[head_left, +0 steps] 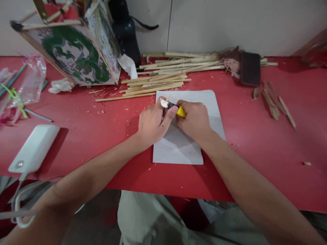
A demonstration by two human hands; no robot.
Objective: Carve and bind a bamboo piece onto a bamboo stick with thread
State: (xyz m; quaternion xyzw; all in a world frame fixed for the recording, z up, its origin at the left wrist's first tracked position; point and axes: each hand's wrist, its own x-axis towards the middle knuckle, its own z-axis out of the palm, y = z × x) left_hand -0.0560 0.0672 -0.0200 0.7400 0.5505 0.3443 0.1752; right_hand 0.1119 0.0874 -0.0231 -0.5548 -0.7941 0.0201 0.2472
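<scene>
My right hand (196,119) is closed round the yellow handle of a utility knife (182,111), its blade pointing left. My left hand (152,125) is closed too, with its thumb pressed against the front of the knife. A thin bamboo stick (168,97) shows its pale tip just above the blade; the rest is hidden in my left fingers. Both hands are over a white sheet (178,151) on the red table (122,126). Behind the hands lies a pile of thin bamboo sticks (155,83), with small shavings scattered to the left.
A lantern with a green dragon (76,56) stands at the back left, beside a black bottle (126,32). A white power bank (35,148) with a cable lies at the left edge. A dark wallet-like case (250,68) and carved wooden pieces (272,102) are at the right.
</scene>
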